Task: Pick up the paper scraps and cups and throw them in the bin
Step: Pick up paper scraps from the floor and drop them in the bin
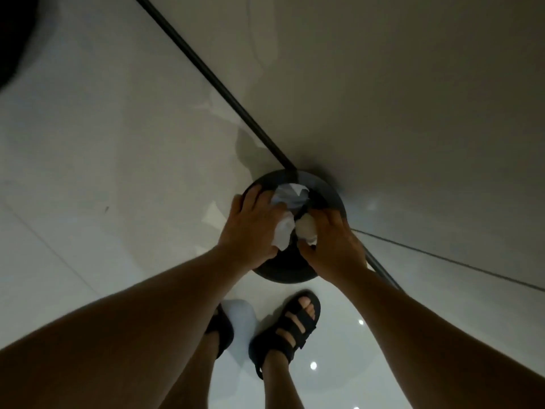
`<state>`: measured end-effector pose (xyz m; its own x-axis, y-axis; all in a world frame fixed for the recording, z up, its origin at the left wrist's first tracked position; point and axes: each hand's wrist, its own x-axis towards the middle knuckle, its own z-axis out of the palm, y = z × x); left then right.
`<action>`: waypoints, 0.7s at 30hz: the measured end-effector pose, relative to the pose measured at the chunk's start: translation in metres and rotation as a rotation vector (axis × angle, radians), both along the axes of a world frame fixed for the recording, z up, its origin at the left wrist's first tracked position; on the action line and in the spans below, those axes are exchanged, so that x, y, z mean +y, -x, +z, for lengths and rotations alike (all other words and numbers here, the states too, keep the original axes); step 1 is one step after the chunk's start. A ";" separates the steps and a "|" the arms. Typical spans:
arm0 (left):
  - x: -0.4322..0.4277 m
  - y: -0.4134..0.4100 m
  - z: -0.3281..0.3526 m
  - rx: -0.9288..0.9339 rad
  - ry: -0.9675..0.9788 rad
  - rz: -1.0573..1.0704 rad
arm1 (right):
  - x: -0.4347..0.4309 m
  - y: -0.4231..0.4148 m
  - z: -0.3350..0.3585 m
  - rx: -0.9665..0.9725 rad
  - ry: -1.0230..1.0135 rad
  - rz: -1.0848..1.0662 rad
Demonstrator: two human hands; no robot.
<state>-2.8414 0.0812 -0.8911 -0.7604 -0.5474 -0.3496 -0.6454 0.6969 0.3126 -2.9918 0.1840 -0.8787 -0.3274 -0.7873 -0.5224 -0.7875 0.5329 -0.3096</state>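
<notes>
A round black bin stands on the floor against the wall, straight below me. Both of my hands are over its mouth. My left hand grips a crumpled white paper scrap under its palm. My right hand pinches a small white paper wad beside it. Another crumpled white paper lies inside the bin just beyond my fingers. No cup is visible.
A pale wall rises on the right behind a black baseboard strip. Glossy white floor tiles spread to the left. My feet in black sandals stand just in front of the bin.
</notes>
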 end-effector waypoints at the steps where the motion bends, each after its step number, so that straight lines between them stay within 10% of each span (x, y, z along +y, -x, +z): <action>1: 0.000 -0.005 -0.008 -0.033 0.032 -0.039 | 0.003 -0.004 -0.009 0.008 0.006 0.019; 12: 0.002 -0.023 0.046 -0.218 -0.082 0.028 | 0.019 -0.025 0.075 -0.007 -0.002 -0.067; 21: 0.004 -0.032 0.244 -0.167 -0.059 0.138 | 0.032 -0.015 0.254 0.065 -0.023 -0.015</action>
<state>-2.8092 0.0855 -0.6468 -0.6086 -0.6170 -0.4990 -0.7795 0.5825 0.2305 -2.9764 0.2162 -0.6244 -0.3729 -0.7700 -0.5177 -0.7973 0.5513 -0.2457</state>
